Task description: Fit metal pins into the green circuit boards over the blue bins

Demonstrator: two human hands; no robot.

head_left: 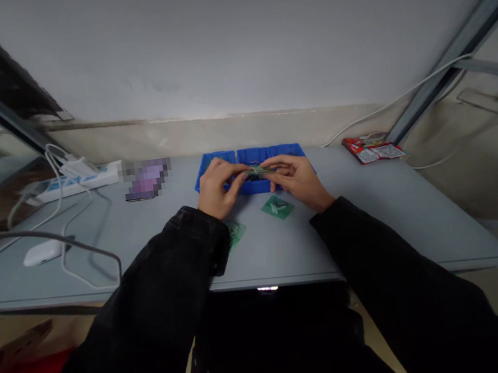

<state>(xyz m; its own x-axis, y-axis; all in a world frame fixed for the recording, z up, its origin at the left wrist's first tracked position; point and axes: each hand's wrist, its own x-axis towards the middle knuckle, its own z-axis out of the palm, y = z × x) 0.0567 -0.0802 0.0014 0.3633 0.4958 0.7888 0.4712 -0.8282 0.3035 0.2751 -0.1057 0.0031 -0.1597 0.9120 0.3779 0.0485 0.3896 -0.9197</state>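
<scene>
Green little board [260, 171] was pinched between both my hands, held just above the front edge of the blue tray [252, 157], roughly over its middle section. Left hand [217, 187] had its fingertips closed on the left end of the piece, right hand [298, 181] gripped the right end the same way, thumbs on the near side. Couldn't make out much detail on the piece itself, it was small and blurry.

Tray looked like 3 compartments side by side, sitting at the back of the grey table [372, 219] close to the wall. Between me and the tray, 2 more green boards lay flat: one [277, 207] right under my right wrist, the other [235, 233] half hidden by my left sleeve.

Room-wise it was decent. Right half of the table was bare up to a red packet [372, 148] in the far corner. Left side was busier: a white power strip [74, 180] near the wall, a white mouse [43, 253] by the left edge, cables looping across toward the front edge.
</scene>
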